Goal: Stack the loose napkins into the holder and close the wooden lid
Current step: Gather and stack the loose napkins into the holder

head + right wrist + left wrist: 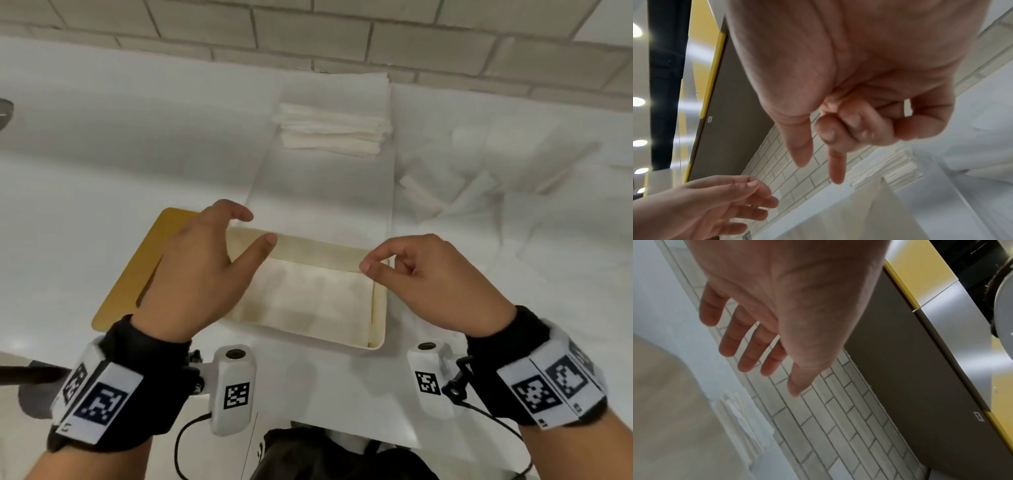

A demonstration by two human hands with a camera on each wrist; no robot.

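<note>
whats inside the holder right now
White napkins lie flat in the holder, filling most of it. The left hand covers its left end, and how deep the pile goes is hidden.

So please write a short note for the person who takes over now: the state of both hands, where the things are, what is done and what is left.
Left hand: open, fingers spread above the left end of the cream rectangular napkin holder, holding nothing.
Right hand: fingers curled, thumb and forefinger close together, empty, above the holder's right end.
Holder: open, with white napkins lying flat inside.
Flat yellowish wooden lid: on the table, left of the holder, partly under the left hand.
Stack of folded white napkins: further back, near the tiled wall.
Done: some napkins loaded.
Left: load the far stack, then close the lid.
</note>
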